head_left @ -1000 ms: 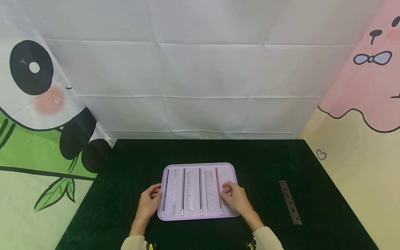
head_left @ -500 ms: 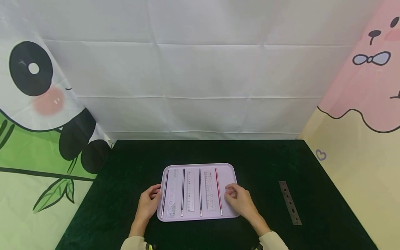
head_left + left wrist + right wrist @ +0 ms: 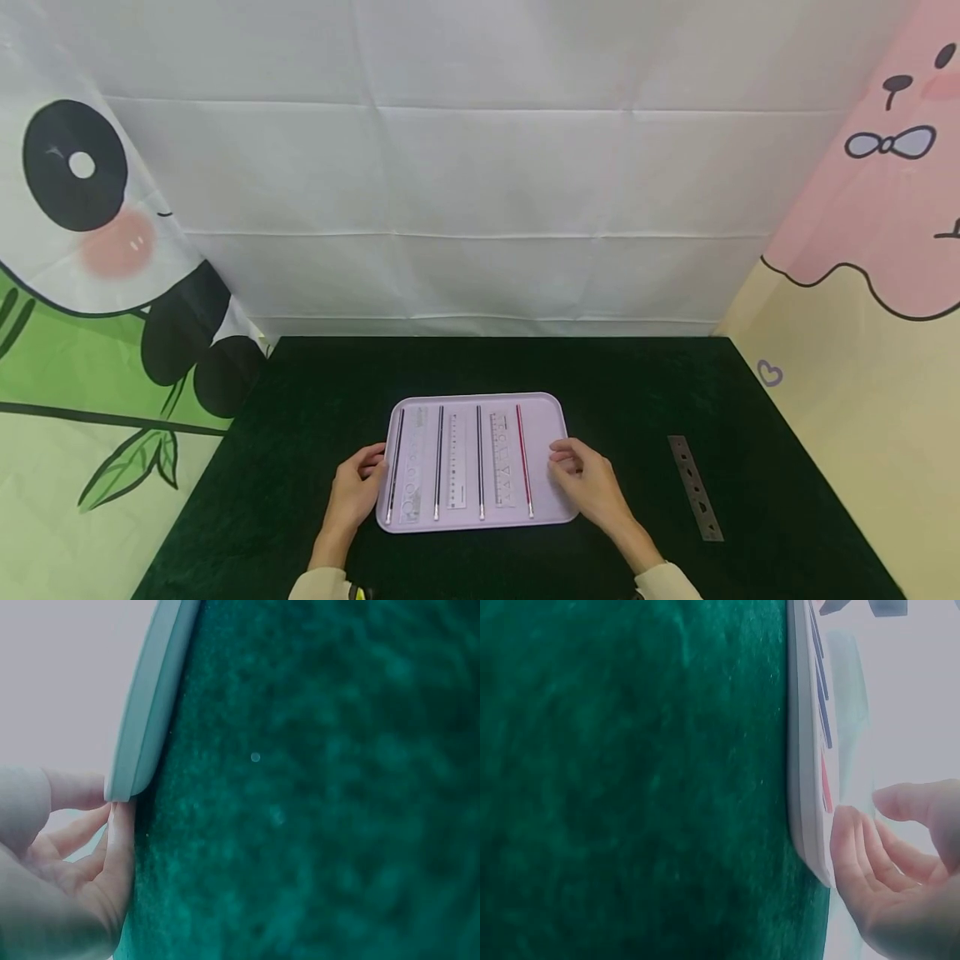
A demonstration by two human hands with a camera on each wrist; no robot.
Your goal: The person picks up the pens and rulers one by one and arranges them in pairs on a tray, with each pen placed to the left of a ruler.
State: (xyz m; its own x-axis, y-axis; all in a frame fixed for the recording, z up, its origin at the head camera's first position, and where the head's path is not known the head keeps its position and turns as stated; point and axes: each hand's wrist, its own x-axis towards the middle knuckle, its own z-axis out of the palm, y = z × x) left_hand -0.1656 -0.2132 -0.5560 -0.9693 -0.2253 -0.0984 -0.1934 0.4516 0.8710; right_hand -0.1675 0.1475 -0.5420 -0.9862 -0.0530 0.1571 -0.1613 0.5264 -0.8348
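Observation:
On the table lies a pale purple tray (image 3: 551,417) with pencils and rulers set upright in a row. From left to right come a dark pencil (image 3: 396,467), a clear circle-stencil ruler (image 3: 412,483), a second dark pencil (image 3: 438,462), a clear straight ruler (image 3: 457,467), a third dark pencil (image 3: 480,462), a shape-stencil ruler (image 3: 502,462) and a red pencil (image 3: 524,462). My left hand (image 3: 354,492) pinches the tray's left rim between thumb and fingers. Over the tray's right side, my right hand (image 3: 594,485) is loosely bent, thumb apart from fingers, holding nothing.
A grey stencil strip (image 3: 696,487) with cut-out holes lies on the dark green cloth (image 3: 615,375), right of the tray. Behind the table hangs a white sheet (image 3: 480,192), with cartoon-printed sheets at both sides.
My right hand has moved away from the red pencil, rightward toward the tray's right edge. The left hand stays at the left rim; the row on the tray looks the same.

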